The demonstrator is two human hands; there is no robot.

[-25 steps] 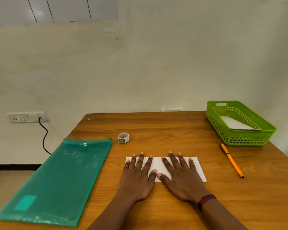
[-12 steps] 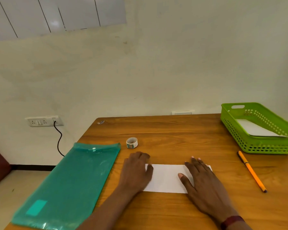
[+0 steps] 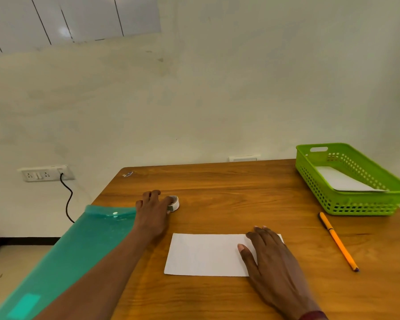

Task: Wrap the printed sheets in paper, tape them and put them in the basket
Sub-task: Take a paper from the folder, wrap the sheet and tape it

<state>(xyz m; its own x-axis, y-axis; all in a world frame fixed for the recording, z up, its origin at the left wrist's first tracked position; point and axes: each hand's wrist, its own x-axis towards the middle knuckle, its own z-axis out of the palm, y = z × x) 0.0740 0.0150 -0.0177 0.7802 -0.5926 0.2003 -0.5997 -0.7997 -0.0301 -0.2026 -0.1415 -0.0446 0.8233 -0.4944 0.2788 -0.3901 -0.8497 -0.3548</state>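
The green basket (image 3: 356, 204) sits well beyond the fingers of the right hand (image 3: 273, 255), which lie flat and straight on the white paper packet (image 3: 206, 254), while the left hand (image 3: 151, 213) pinches the tape roll (image 3: 174, 203) between finger and thumb.

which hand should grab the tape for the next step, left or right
Left. The left hand is at the tape roll, finger and thumb seemingly pinching it. The right hand lies flat on the folded paper, holding it down, farther from the roll.
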